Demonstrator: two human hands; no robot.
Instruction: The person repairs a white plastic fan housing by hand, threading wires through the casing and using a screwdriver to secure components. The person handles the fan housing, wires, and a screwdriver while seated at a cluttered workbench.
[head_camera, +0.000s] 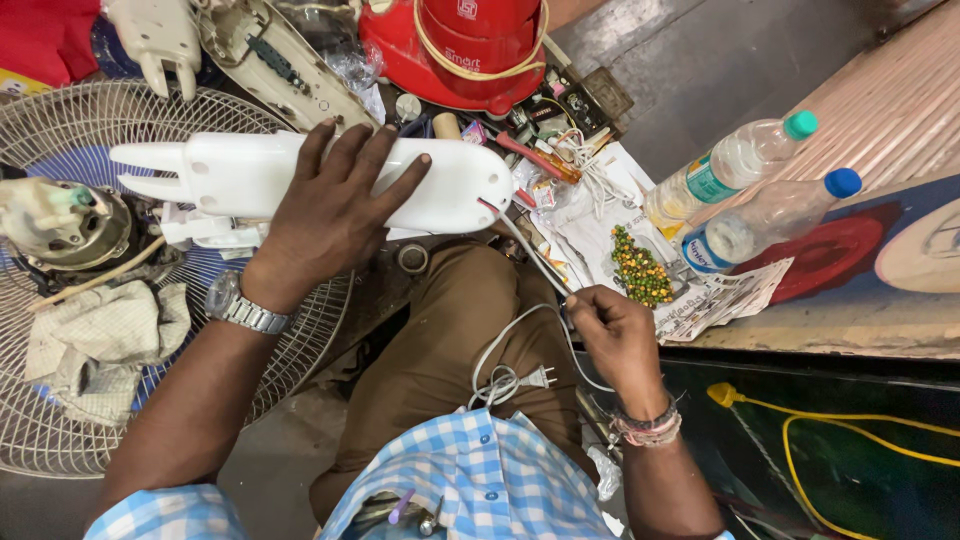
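White plastic casing (300, 180) lies across our lap beside the fan grille (60, 130), our left hand (330, 205) spread flat on it, while our right hand (615, 335) pinches its white cord (520, 240).

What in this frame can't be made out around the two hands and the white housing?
Head view only:
- White housing: its middle is covered by the left hand.
- White cord: the stretch inside the right hand is hidden by curled fingers.
- Red appliance: top cut off by the frame edge.
- Small parts on the paper: too small to identify.
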